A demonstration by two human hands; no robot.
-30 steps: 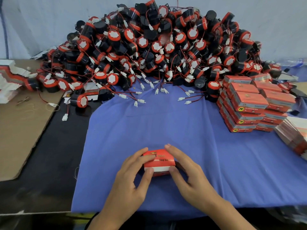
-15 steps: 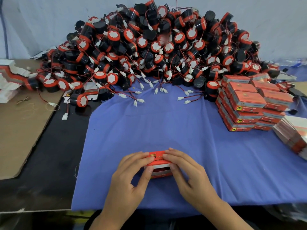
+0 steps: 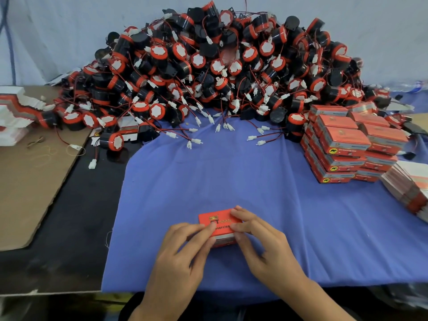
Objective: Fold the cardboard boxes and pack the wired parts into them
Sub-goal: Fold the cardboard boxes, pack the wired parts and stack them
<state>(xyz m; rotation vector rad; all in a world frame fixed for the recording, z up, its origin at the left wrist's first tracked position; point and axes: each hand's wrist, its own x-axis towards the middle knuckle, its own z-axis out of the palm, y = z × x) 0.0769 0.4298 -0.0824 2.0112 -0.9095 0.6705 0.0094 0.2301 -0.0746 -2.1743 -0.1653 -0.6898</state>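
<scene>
A small red cardboard box (image 3: 217, 222) lies on the blue cloth (image 3: 254, 181) near the front edge, its printed top face up. My left hand (image 3: 183, 253) holds its left side, with fingertips on the top and thumb against the front. My right hand (image 3: 259, 244) grips its right side the same way. Behind the cloth rises a big heap of black-and-red wired parts (image 3: 220, 72) with white connectors.
Stacked closed red boxes (image 3: 342, 144) stand at the right, with a pile of flat box blanks (image 3: 410, 188) beside them. More flat blanks (image 3: 14, 112) lie at the far left by a brown cardboard sheet (image 3: 27, 177). A loose wired part (image 3: 111, 141) sits on the black tabletop.
Both hands have shifted on the box: fingers moved over its top, and the top face now lies flat and fully in view.
</scene>
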